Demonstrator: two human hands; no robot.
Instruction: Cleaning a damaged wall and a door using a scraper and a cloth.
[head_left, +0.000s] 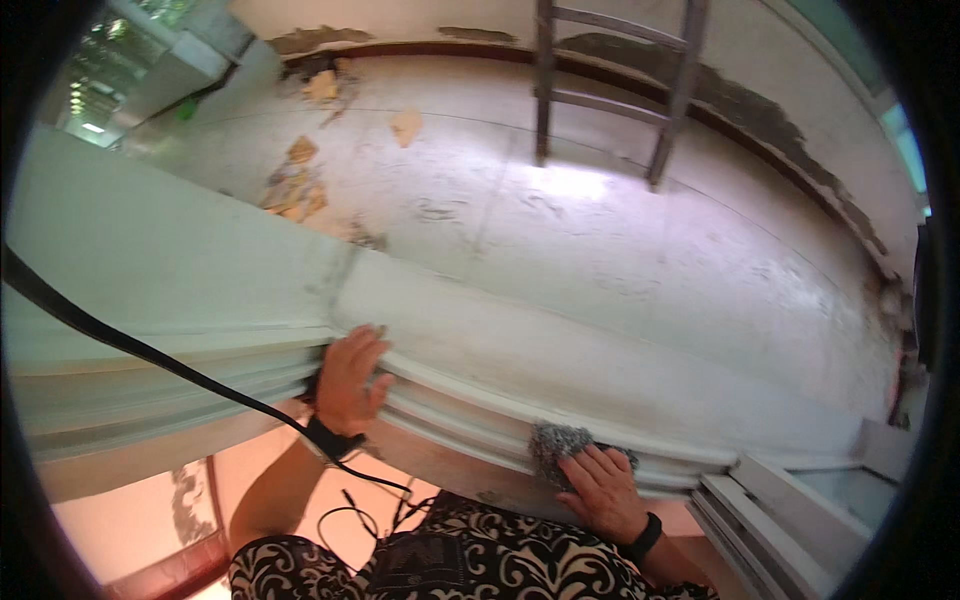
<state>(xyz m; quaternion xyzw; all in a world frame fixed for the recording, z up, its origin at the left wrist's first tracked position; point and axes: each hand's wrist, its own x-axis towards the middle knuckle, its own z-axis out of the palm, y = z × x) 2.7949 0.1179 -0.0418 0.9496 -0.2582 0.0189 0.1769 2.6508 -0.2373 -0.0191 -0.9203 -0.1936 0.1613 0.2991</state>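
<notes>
My right hand (600, 484) presses a grey, fuzzy scrubbing pad or cloth (553, 450) onto the ridged track of a white window frame (457, 424). Its fingers cover part of the pad. Over at the corner of the frame, my left hand (346, 386) rests with its thumb spread from its fingers, and I see nothing held in it. Both wrists wear dark bands. Beyond the track runs a white outer sill (487, 330) with faint dirt marks.
A ladder (600, 97) leans at the far wall. Yellowish debris (296, 187) lies on the pale floor (525, 225) below. A black cable (172, 360) crosses near my left forearm. To the right stands a sliding window sash (802, 510).
</notes>
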